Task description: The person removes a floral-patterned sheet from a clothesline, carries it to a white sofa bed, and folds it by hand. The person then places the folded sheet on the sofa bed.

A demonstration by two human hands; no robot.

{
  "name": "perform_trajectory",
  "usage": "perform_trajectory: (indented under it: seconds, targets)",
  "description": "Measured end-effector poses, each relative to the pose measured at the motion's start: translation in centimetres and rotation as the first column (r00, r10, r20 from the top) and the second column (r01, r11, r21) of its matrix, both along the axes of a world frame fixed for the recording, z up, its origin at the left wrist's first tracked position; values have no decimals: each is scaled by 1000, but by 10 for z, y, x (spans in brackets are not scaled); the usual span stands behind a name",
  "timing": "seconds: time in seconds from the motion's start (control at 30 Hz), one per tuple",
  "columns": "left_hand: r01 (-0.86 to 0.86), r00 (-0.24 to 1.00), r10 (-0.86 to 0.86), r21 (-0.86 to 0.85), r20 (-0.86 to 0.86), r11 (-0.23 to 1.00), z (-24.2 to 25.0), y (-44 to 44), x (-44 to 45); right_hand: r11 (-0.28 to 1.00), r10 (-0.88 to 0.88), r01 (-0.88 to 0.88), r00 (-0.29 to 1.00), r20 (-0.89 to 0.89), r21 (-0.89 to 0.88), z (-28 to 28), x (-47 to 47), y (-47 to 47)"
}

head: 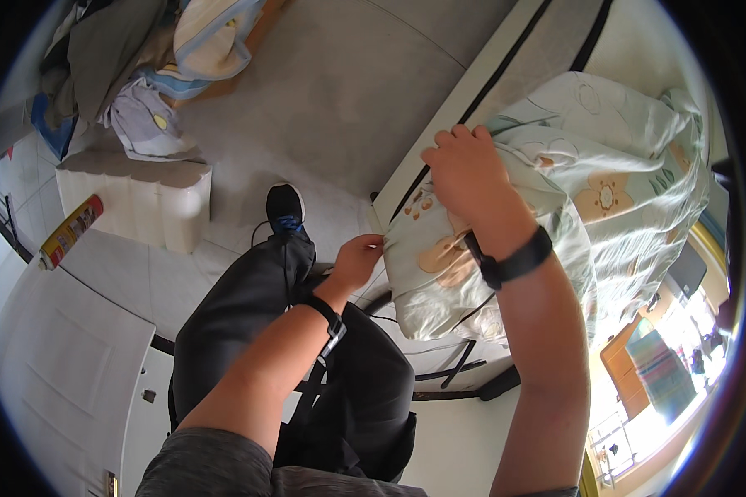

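Observation:
A pale cloth with a print of orange flowers and green leaves (603, 196) spreads in loose folds across the right side. My left hand (357, 264) pinches its near left edge between thumb and fingers. Higher up, my right hand (469, 177) is closed over a bunched part of the same cloth, knuckles up; what lies under those fingers is hidden. Part of the cloth rests over a white, black-striped surface (472, 81), and its lower edge hangs above the floor. A dark band circles each wrist.
A ribbed white container (143, 205) stands on the tiled floor (323, 93), with a spray can (71, 233) beside it. Clothes and fabrics (124, 62) are heaped at the upper left. A white panelled door (68, 373) stands lower left. Thin black legs (457, 366) and cords are beneath the cloth.

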State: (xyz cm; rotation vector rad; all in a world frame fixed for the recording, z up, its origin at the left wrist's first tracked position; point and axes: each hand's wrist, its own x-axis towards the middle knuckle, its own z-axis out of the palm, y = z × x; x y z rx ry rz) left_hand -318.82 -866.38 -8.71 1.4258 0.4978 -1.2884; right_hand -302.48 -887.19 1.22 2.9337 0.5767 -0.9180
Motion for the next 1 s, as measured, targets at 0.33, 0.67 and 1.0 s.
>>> perform_trajectory:
  seconds: [0.33,0.67,1.0]
  targets:
    - [139,934,-182,157,306,978,-6,-1,6,900,188,-316,904,-384,-301,10,63,-24]
    - [-48,999,48,-18,3,999,3,-12,35,902,170,-6,923,344,-432,1,204,-27]
    - [333,925,-294,-138,242,933,60,42,73,762,-626,558,765,152,329,30,76,-23]
